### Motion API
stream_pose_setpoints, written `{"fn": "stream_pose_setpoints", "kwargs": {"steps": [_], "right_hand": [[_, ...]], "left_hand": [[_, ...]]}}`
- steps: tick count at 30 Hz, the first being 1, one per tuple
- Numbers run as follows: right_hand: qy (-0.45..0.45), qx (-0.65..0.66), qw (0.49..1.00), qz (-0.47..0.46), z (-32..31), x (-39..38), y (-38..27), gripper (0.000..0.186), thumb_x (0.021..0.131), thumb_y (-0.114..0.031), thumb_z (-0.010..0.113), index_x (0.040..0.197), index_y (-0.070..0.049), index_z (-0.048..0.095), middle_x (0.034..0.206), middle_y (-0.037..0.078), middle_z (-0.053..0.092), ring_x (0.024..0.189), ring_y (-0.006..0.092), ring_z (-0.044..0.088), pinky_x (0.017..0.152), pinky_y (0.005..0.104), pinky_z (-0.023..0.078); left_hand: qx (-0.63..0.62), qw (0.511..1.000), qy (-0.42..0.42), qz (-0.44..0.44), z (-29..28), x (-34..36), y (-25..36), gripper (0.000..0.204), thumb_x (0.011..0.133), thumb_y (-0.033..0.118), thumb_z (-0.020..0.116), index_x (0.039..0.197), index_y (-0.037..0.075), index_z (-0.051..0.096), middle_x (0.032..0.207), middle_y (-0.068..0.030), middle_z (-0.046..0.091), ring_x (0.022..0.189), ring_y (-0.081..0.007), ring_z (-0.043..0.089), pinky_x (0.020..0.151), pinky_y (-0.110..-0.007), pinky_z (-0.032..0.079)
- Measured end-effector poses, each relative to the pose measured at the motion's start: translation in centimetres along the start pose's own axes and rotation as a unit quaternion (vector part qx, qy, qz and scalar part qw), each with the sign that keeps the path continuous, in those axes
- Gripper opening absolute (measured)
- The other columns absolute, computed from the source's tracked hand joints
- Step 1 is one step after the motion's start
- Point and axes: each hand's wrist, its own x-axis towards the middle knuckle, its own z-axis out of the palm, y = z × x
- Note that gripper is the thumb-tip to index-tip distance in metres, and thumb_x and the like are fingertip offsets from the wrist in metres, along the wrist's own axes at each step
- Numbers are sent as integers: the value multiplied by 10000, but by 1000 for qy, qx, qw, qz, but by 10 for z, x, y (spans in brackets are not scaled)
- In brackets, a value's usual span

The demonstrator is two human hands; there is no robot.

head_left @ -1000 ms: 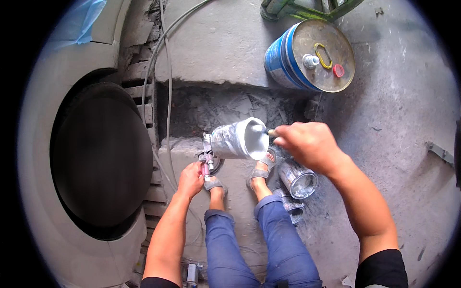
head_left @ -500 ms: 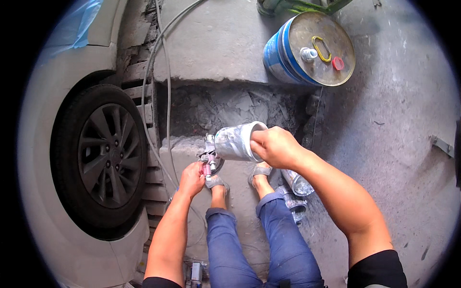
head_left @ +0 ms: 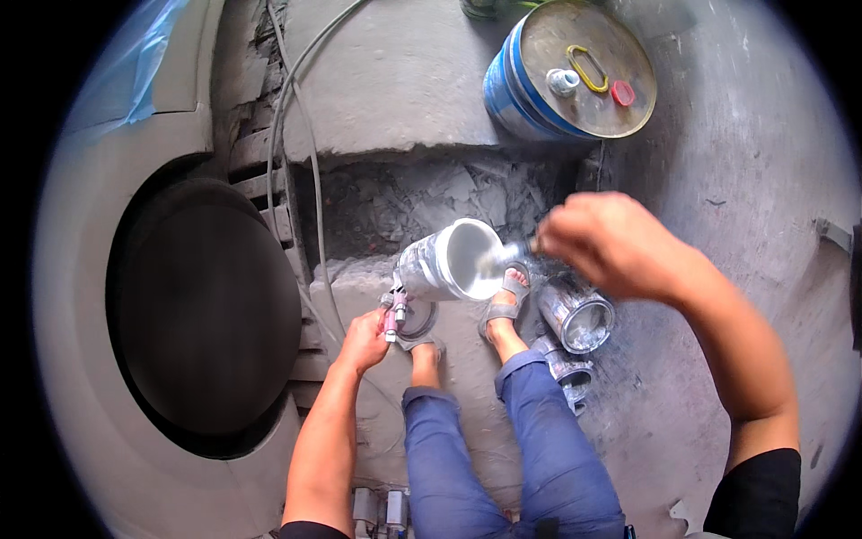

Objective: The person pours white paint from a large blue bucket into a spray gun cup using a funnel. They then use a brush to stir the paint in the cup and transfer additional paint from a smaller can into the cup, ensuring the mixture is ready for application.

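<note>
Both grips are clamped: left hand (head_left: 365,341) on the spray gun (head_left: 400,305), right hand (head_left: 620,241) on a blurred brush (head_left: 517,251) at the mouth of the tilted paint cup (head_left: 426,266) (brushing seems midway, streaks remaining); beyond, a blue drum (head_left: 584,27).

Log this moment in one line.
left hand: grips spray gun | right hand: holds blurred brush-like tool at mouth of tilted cup

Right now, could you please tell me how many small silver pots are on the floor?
2: one pot just right of the right sandal, a second pot beside the trousers; others may be hidden.
</note>
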Motion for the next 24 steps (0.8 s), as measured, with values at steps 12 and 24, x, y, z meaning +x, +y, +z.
{"fn": "stream_pose_setpoints", "kwargs": {"steps": [12,24], "right_hand": [[43,8,999,-30,-14,27,9,183,862,-198,603,808,-24,599,750,175,624,768,370,623,672,457,500],[-38,91,991,-87,-13,31,-4,158,835,-181,605,788,-31,596,747,157,614,722,371,619,650,460,506]], "left_hand": [[-34,986,-152,-60,-17,5,25,236,875,242,666,892,16,600,696,-87,576,679,-143,500,682,-343,466],[-41,978,-189,-79,-19,9,28,307,868,304,680,811,19,581,664,-108,554,631,-173,473,641,-362,450]]}}
